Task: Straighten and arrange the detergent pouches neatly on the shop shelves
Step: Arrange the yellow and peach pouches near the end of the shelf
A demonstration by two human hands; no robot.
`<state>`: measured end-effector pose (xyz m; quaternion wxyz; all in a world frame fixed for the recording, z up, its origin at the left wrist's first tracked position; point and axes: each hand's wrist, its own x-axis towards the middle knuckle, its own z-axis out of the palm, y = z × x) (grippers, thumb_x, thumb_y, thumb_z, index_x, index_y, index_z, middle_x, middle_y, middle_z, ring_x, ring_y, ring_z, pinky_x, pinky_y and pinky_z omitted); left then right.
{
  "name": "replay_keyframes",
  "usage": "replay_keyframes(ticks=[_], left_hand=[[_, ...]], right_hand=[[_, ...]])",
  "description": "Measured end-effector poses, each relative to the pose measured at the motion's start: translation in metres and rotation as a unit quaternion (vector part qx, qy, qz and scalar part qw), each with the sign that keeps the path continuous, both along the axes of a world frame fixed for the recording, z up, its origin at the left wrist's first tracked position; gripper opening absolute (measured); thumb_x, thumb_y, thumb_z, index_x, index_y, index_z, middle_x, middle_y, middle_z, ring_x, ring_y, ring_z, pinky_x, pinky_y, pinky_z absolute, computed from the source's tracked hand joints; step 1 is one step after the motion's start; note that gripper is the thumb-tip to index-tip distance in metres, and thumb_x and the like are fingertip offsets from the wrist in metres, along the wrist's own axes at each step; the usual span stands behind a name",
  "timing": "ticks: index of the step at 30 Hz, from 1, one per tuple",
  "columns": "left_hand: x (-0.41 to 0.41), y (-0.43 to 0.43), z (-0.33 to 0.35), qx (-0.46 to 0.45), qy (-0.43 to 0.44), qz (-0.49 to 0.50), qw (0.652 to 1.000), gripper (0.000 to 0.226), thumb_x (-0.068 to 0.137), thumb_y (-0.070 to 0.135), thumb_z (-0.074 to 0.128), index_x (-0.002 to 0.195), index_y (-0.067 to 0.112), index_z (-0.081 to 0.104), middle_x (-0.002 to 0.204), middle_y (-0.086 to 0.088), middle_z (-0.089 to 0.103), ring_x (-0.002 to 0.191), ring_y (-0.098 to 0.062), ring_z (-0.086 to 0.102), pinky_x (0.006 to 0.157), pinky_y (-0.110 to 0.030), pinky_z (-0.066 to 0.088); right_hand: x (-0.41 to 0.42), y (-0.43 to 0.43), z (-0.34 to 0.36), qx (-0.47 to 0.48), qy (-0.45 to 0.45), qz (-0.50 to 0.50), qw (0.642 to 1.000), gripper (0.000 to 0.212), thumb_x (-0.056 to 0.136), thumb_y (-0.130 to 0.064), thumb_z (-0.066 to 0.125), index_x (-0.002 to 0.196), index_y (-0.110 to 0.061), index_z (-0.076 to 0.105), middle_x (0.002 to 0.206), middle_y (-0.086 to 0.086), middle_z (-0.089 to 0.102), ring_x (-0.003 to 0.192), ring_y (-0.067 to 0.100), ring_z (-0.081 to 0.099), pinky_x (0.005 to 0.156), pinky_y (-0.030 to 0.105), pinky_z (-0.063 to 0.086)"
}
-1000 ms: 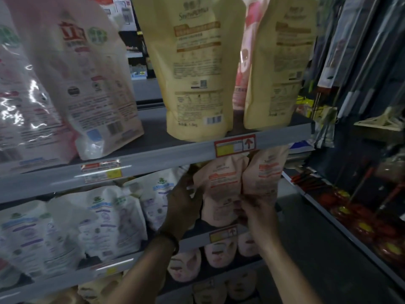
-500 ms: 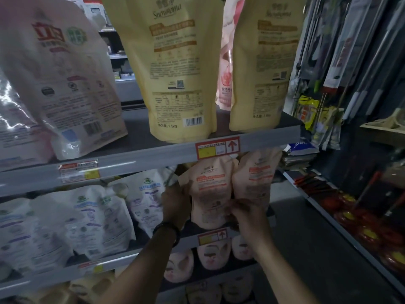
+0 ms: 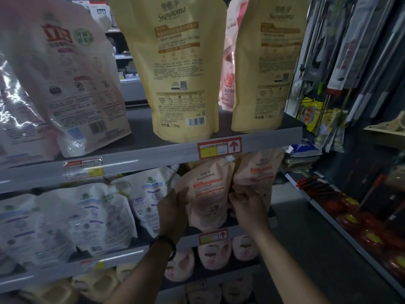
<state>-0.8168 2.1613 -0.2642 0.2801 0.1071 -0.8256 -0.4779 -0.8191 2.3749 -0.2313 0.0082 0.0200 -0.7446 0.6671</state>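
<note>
- A person's left hand [image 3: 173, 207], a dark band [image 3: 169, 245] round its wrist, curls its fingers round the left edge of a soft, matte peach pouch [image 3: 207, 194].
- The right hand [image 3: 246, 205] grips the same pouch's right edge. Its fingers are bent into the seam where the pouch touches a second peach pouch [image 3: 259, 172].
- Both pouches stand upright at the right end of the middle shelf [image 3: 131, 256], a grey ledge. The held one has a white cap at its top corner.
- To their left slump at least three glossy white pouches [image 3: 98, 216], printed in purple and green.
- Overhead, the upper shelf [image 3: 153, 160] carries two tall yellow pouches [image 3: 179, 73], with one pink pouch [image 3: 228, 62] behind and between them.
- A crinkled white pouch [image 3: 65, 73] leans left on the same shelf.
- A red price label [image 3: 219, 148] sits on that shelf's front edge.
</note>
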Motion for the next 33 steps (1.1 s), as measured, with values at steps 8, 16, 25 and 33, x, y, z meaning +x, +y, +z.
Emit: replay_keyframes(ticks=[8,16,25,33], left_hand=[[0.018,-0.009,0.000,-0.046,-0.006,0.004,0.999,0.028,0.106,0.017,0.062,0.080,0.012,0.070,0.082,-0.006,0.073,0.072,-0.020,0.069,0.062,-0.027,0.048],[0.035,-0.021,0.000,0.086,-0.039,-0.036,0.995,0.024,0.104,0.019,0.065,0.083,0.009,0.072,0.077,0.002,0.075,0.072,-0.005,0.072,0.065,-0.029,0.057],[0.050,-0.034,0.008,0.103,-0.041,-0.105,0.988,0.030,0.101,0.045,0.064,0.105,0.019,0.078,0.100,0.000,0.081,0.096,-0.016,0.076,0.088,-0.050,0.061],[0.052,-0.033,0.011,0.114,0.020,-0.098,0.989,0.038,0.099,0.050,0.057,0.105,0.019,0.078,0.097,-0.002,0.080,0.093,-0.025,0.076,0.083,-0.057,0.061]], right_hand=[[-0.015,-0.003,0.022,0.083,0.091,-0.030,0.992,0.020,0.104,-0.035,0.063,0.094,-0.051,0.058,0.099,-0.024,0.068,0.101,0.012,0.071,0.092,0.055,0.059],[-0.028,-0.006,0.018,0.105,0.104,-0.011,0.989,0.013,0.106,-0.044,0.058,0.097,-0.049,0.065,0.101,-0.023,0.071,0.098,0.011,0.073,0.087,0.054,0.061],[-0.022,-0.015,0.008,0.118,0.125,-0.049,0.984,0.020,0.103,-0.024,0.062,0.084,-0.027,0.067,0.086,-0.010,0.071,0.086,0.013,0.069,0.080,0.056,0.059],[-0.010,-0.020,0.009,0.004,0.059,-0.070,0.996,0.024,0.091,0.005,0.069,0.083,-0.018,0.068,0.087,-0.001,0.073,0.099,0.032,0.071,0.091,0.067,0.058]])
